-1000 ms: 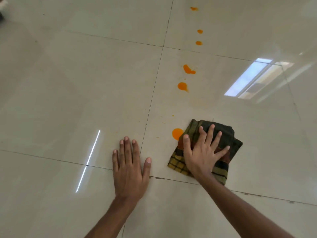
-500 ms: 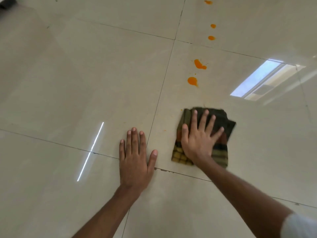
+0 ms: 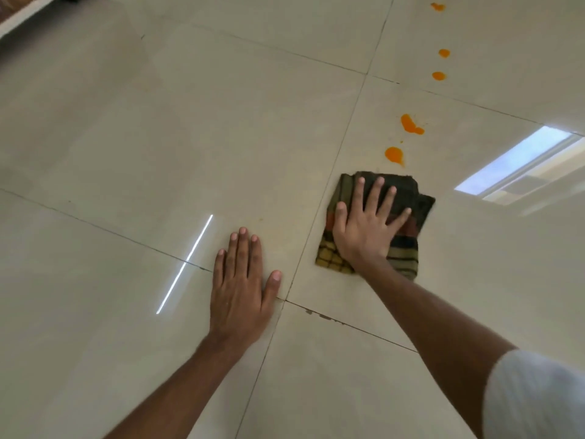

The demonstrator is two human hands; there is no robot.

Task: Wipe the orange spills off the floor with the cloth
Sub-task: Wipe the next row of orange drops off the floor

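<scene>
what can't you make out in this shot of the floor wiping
1. Floor under the cloth, head view: cloth and right hand cover it, so whether any orange remains there is hidden.
2. Top spill: near the frame's top edge; whether more spills lie beyond is cut off.
3. Dark object at top left: cropped by the corner and blurred, unidentifiable.
4. Floor under the left hand: hidden by the flat palm.

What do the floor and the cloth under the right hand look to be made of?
Floor: large glazed tiles, likely ceramic or vitrified, cream, glossy; grout lines and sharp window reflections show it.
Cloth: woven fabric, probably cotton, matte, folded, with checked and striped bands in dark green, yellow and rust, pressed flat by the right hand.
</scene>
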